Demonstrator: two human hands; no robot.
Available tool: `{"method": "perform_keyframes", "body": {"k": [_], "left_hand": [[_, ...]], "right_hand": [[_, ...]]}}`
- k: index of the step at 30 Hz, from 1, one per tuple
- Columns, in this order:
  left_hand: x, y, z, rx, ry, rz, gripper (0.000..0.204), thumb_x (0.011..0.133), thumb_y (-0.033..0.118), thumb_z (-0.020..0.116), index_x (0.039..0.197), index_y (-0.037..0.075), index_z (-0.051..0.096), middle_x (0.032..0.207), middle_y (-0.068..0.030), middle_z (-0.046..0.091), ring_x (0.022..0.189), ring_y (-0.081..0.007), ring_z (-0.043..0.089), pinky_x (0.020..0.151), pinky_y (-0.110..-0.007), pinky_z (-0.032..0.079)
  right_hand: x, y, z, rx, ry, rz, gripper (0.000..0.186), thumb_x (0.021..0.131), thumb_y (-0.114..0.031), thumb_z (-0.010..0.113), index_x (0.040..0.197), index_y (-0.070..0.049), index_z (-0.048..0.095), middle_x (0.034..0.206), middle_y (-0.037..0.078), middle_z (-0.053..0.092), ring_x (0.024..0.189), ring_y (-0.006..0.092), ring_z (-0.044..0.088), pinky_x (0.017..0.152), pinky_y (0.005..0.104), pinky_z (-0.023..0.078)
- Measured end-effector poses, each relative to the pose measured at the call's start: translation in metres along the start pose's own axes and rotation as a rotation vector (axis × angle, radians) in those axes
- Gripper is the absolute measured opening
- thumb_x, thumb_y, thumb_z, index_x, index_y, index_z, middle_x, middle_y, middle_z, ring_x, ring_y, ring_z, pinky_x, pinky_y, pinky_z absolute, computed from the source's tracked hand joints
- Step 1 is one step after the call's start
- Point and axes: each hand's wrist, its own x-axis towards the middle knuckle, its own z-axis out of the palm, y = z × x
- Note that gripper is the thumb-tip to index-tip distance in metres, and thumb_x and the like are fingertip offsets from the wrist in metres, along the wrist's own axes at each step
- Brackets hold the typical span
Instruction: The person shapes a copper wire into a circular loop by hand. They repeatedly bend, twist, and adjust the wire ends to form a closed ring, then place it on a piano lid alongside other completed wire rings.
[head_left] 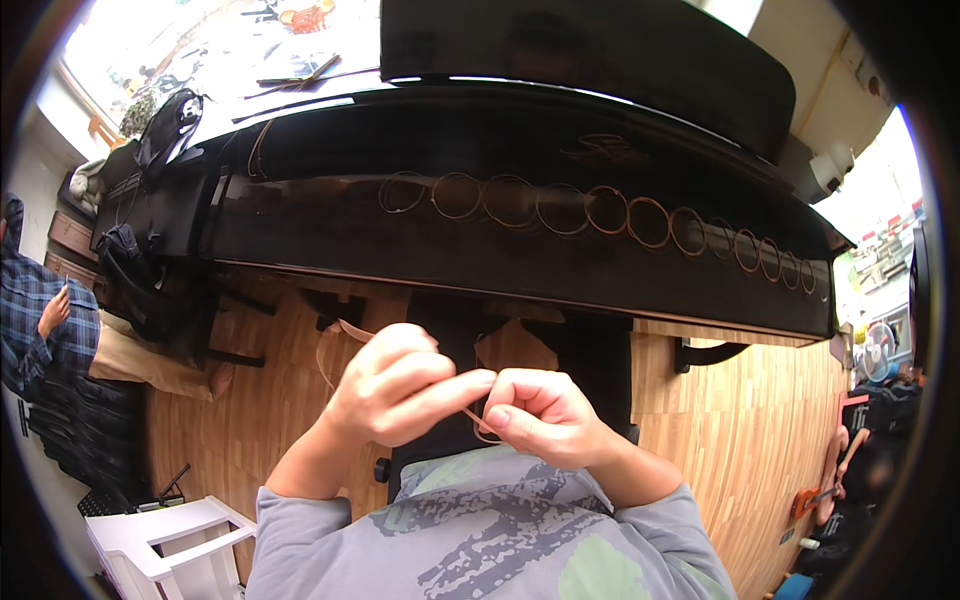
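Clearly, in the head view, both hands meet just off the table's near edge, over the person's lap. The left hand (395,388) is closed, its index finger stretched across until the tip touches the right hand (545,418). Its thumb is mostly hidden, but a thin tan strip (478,419) comes out from under that finger, clamped there. The right hand is closed too, fingers curled and thumb pressed down on the strip. A short length spans the gap between the hands, and a small loop hangs below the right thumb. Beside the left wrist a pale band (324,352) curves outward; whether it belongs to the same strip, I cannot tell.

On the black table (330,235), a row of thin rings (629,220) runs from left of the middle to the right end, several touching or overlapping their neighbours. Some are coppery, others darker. A narrow loop (258,150) lies toward the left end, and a flat tangle (605,150) near the far edge. Past the left end, a person (50,310) in plaid sits; a white stool (160,555) stands at lower left.
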Motion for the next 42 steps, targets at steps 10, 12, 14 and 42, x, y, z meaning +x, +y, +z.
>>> {"method": "perform_keyframes", "body": {"k": [10,12,14,42], "left_hand": [[-0.031,-0.003,0.007,-0.821,0.648,-0.831,0.023,0.098,0.005,0.039,0.115,0.001,0.054,0.077,0.0011,0.041,0.059,-0.0047,0.034,0.051,-0.020,0.028],[-0.030,0.007,0.023,-0.808,0.547,-0.872,0.026,0.097,0.005,0.040,0.119,0.001,0.054,0.076,0.0019,0.042,0.056,-0.0031,0.033,0.048,-0.018,0.027],[-0.026,0.027,0.037,-0.735,0.392,-0.958,0.028,0.098,0.007,0.042,0.122,0.001,0.054,0.076,0.0039,0.042,0.057,-0.0010,0.033,0.048,-0.017,0.026],[-0.071,0.040,0.075,-1.146,-0.319,-0.980,0.064,0.086,0.011,0.063,0.141,0.003,0.034,0.112,-0.0094,0.057,0.100,-0.0161,0.057,0.089,-0.031,0.047]], "right_hand": [[-0.068,0.023,-0.020,0.029,0.113,-0.106,0.022,0.099,-0.021,0.051,0.091,-0.003,0.060,0.066,-0.008,0.044,0.057,-0.0001,0.033,0.051,0.0179,0.027],[-0.071,0.022,-0.015,0.026,0.121,-0.149,0.021,0.099,-0.019,0.051,0.092,-0.002,0.060,0.065,-0.008,0.044,0.056,-0.0002,0.033,0.050,0.0177,0.027],[-0.072,0.022,-0.010,0.000,0.128,-0.201,0.019,0.099,-0.018,0.052,0.094,-0.002,0.060,0.065,-0.008,0.045,0.056,-0.0002,0.033,0.050,0.0177,0.027],[-0.027,0.068,-0.009,-0.727,0.181,-0.125,0.013,0.091,-0.018,0.060,0.097,-0.007,0.062,0.073,0.011,0.066,0.063,0.0262,0.066,0.057,0.0333,0.051]]}}
